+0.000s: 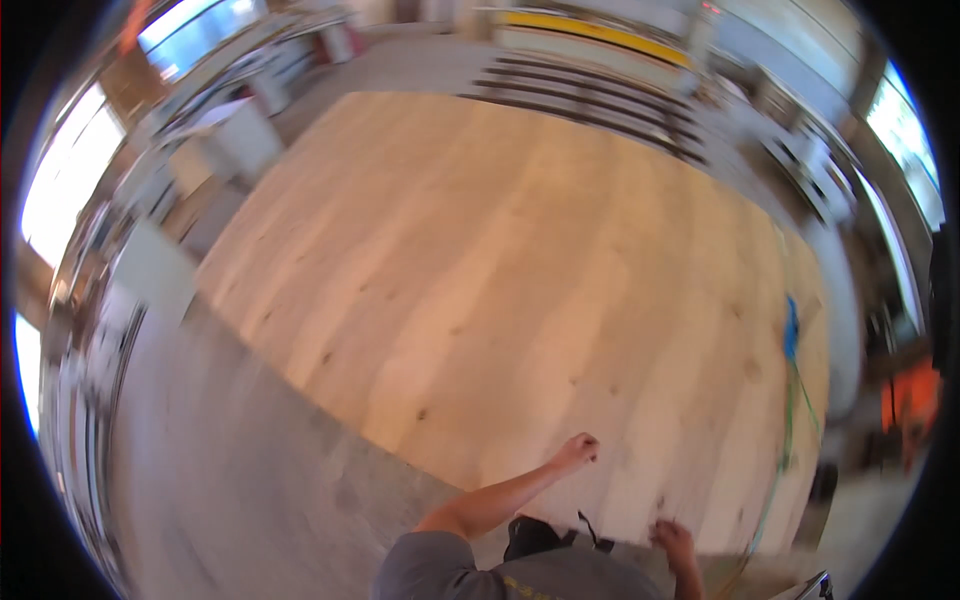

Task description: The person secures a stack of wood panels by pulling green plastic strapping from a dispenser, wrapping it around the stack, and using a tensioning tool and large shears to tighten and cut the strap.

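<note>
A large pale plywood sheet (490, 260) fills the middle of the view. My left hand (578, 449) is over its near part, fingers curled closed; whether anything is in them is too small to make out. Low at the right, by the sheet's near edge, my right hand (673, 537) is blurred, its finger shape unclear. Along the sheet's right side lies a blue tool-like object (791, 328) with a thin green hose or cord (800, 385) trailing toward me.
Grey concrete floor (260, 440) borders the sheet on the left. Beyond its far edge are dark slatted rails (580, 100) and a yellow-striped machine (590, 30). Boards and panels (225, 135) line the left side; an orange object (905, 400) stands at the right.
</note>
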The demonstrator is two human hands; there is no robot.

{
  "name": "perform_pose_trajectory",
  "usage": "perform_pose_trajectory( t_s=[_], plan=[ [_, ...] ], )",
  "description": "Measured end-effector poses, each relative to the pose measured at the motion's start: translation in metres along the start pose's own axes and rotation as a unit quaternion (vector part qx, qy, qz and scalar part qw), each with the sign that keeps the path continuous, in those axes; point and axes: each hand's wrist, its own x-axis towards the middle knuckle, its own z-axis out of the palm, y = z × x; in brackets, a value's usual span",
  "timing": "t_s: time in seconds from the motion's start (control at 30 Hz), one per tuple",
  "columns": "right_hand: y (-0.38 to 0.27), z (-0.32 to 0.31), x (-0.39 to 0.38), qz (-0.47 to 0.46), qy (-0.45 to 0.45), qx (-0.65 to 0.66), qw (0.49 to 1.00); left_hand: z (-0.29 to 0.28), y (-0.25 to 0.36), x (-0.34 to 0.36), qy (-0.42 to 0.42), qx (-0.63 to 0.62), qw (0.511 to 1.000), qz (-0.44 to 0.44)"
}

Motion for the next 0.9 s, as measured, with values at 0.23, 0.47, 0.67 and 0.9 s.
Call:
perform_pose_trajectory(
  t_s=[0.23,0.47,0.67,0.9],
  plan=[
    [-0.076,-0.001,-0.014,0.011,-0.039,0.215,0.976,0.148,0.147,-0.084,-0.214,0.163,0.958,0.103],
    [-0.042,-0.138,-0.033,-0.022,-0.076,0.271,0.959,0.288,0.178,-0.070,-0.361,0.220,0.905,0.044],
    [0.053,-0.285,0.044,-0.041,-0.164,0.259,0.951,0.431,0.130,-0.012,-0.323,0.219,0.918,0.074],
    [0.124,-0.459,0.114,0.009,-0.033,0.290,0.956,0.544,0.024,0.083,-0.148,0.242,0.959,0.008]
  ],
)
